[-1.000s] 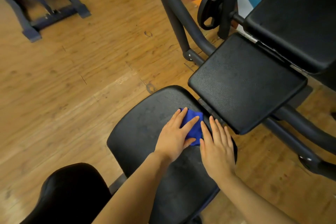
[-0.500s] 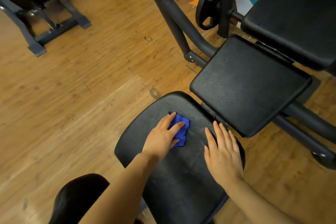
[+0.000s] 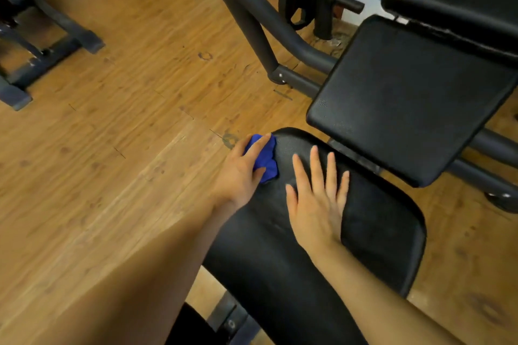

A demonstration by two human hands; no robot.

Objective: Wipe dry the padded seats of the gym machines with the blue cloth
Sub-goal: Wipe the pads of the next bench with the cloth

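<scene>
Wooden floor underneath; wiping seat far-left edge, left hand gripping cloth, right hand lying open beside; likely sweeping back next.

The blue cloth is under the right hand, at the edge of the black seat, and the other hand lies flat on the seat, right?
Not quite. The head view shows the blue cloth under the left hand, not the right. It is at the edge of the black seat, and the right hand is the one lying flat on the seat.
</scene>
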